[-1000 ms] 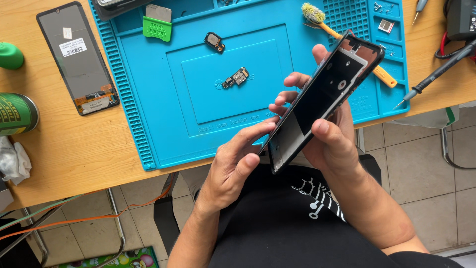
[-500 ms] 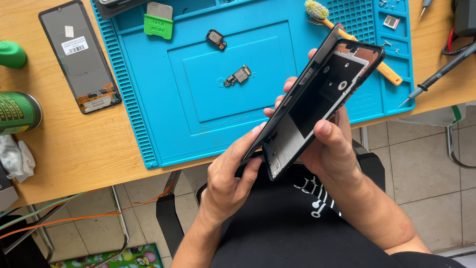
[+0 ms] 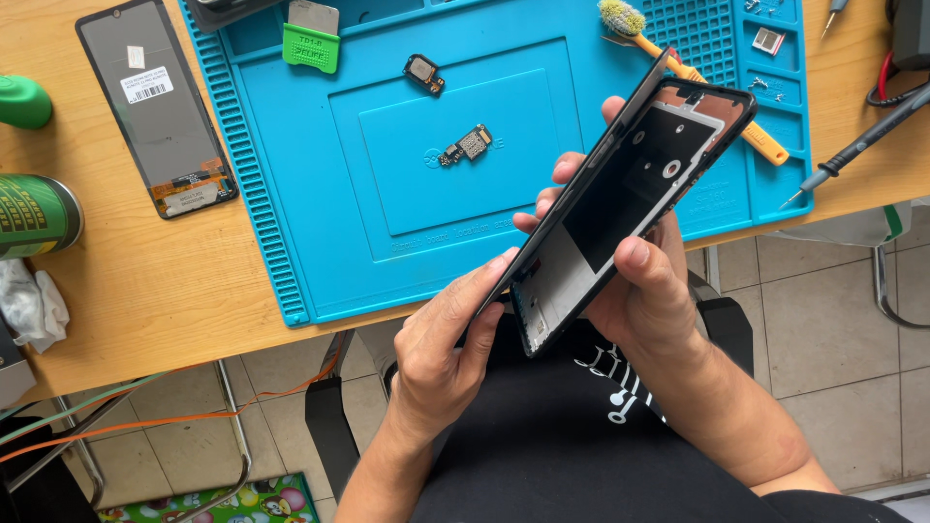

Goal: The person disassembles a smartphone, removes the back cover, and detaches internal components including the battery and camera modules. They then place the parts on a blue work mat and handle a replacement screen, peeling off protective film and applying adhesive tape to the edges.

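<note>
While it tilts above the tabletop's (image 3: 155, 291) near edge, a black rectangular phone frame with an open back (image 3: 630, 203) is gripped by the right hand (image 3: 644, 291); the left hand (image 3: 446, 349) pinches its lower edge. Behind lie a blue silicone repair mat (image 3: 320, 194), small circuit parts (image 3: 468, 145) and a detached dark screen panel (image 3: 155, 107).

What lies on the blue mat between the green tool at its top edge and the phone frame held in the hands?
In the head view, two small phone parts lie there: a square part and a small circuit board.
</note>
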